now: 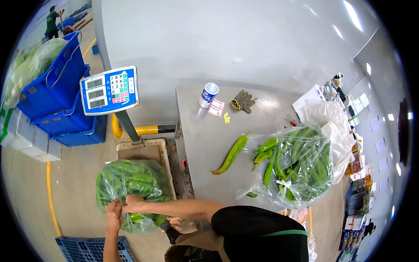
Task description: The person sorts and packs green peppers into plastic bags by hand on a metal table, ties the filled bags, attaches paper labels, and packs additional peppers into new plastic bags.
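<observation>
A clear plastic bag (150,174) full of green peppers rests at the platform of the scale. My left hand (114,215) is closed on the gathered plastic at the bag's near left side. Right beside it, my right hand (133,204) is closed on the same plastic, its arm reaching across the bag. The fingertips of both hands meet and partly hide what they grip. Behind the bag stands the scale's blue and white display (109,91) on a metal post, with digits lit on its screens.
On the metal table (205,148) lie a long green pepper (231,154), an open bag of peppers (301,166), a glove (243,101), a canister (208,95) and labels (216,107). Blue crates (56,91) are stacked left; a blue pallet (87,249) lies below. Another person (52,22) stands far off.
</observation>
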Demonstrator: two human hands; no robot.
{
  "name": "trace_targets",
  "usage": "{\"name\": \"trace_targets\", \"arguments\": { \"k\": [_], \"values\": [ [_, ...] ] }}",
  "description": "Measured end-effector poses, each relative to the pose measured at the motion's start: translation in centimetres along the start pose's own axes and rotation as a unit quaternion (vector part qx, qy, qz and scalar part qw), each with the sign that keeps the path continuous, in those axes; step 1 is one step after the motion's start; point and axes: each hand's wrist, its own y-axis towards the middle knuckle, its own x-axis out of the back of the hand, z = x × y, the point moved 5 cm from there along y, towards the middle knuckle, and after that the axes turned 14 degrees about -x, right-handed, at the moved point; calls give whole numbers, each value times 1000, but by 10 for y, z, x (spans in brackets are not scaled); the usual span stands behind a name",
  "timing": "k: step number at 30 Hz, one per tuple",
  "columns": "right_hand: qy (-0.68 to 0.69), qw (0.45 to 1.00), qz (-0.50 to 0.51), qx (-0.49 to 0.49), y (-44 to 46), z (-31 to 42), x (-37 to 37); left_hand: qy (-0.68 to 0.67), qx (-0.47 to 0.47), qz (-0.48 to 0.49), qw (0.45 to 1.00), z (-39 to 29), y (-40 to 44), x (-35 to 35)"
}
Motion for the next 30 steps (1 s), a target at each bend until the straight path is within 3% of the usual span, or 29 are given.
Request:
{"name": "trace_targets", "arguments": {
  "k": [5,8,9,12,13,16,18,20,22,26,30],
  "values": [
    [-137,982,-54,115,-15,-11,-11,74,15,-5,997,57,-30,-34],
    [-176,977,-47,115,-29,-27,-14,41,30,-20,998,76,-40,-52],
    [-179,978,-28,106,-35,-27,-11,-73,69,-68,993,88,-48,-59],
    [-187,974,-40,125,-33,-52,-32,-55,110,17,992,77,-33,-40],
    [-183,979,0,93,-58,-51,-20,-94,148,63,983,71,-26,-33],
    [-170,964,0,206,-139,-63,24,-80,107,90,987,73,-30,-30],
    [-178,929,-139,292,-173,-100,39,-68,124,119,983,62,-27,-23],
    [-155,948,-207,186,-224,-146,77,-17,101,134,986,34,-18,-9],
    [-79,962,-260,34,-274,-191,102,32,145,134,980,15,-11,-7],
    [6,923,-373,-97,-363,-244,101,97,106,119,982,-46,28,-7],
    [18,916,-369,-156,-382,-287,48,199,88,180,959,-111,80,-11]
  ]
}}
